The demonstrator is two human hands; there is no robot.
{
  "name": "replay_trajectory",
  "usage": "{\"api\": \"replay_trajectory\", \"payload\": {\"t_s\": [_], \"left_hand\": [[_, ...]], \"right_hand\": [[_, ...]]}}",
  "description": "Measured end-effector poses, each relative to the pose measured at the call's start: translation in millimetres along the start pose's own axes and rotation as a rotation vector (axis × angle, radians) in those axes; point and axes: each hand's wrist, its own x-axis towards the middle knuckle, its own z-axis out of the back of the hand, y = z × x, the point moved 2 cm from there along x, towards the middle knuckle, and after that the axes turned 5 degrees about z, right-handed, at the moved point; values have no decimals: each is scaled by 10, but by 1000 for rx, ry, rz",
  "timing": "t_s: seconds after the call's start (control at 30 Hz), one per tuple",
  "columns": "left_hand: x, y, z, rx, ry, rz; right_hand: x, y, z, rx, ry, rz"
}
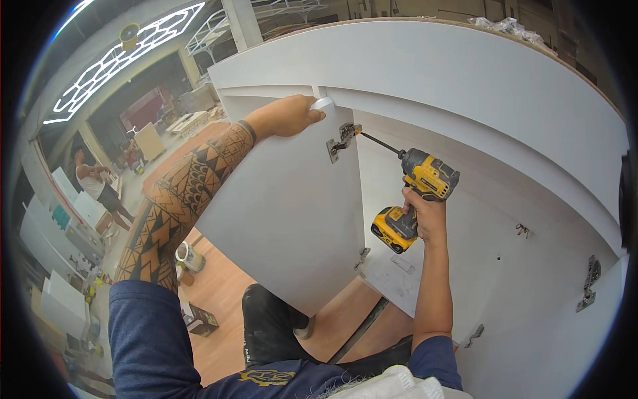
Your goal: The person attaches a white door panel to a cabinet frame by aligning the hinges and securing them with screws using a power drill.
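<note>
My left hand (290, 116) is closed over the top edge of a white cabinet door (286, 206), which stands swung out from a white cabinet (412, 73). In my right hand (425, 216) is a yellow and black cordless impact driver (428, 176), gripped by its handle. Its long bit reaches left to the upper metal hinge (344, 138) joining door and cabinet; whether the tip sits in a screw cannot be made out. A lower hinge (362, 258) shows near the door's bottom edge.
Another hinge (589, 282) is on a panel at the right. Below the door, a bucket (191, 257) and a small dark box (201, 320) stand on the wood-coloured floor. Another person (100, 183) stands far left. Plastic wrap (512, 30) lies atop the cabinet.
</note>
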Motion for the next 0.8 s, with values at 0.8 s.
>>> {"api": "replay_trajectory", "payload": {"t_s": [0.8], "left_hand": [[-32, -17, -56, 50, -3, 29]], "right_hand": [[121, 75, 18, -115, 33, 3]]}}
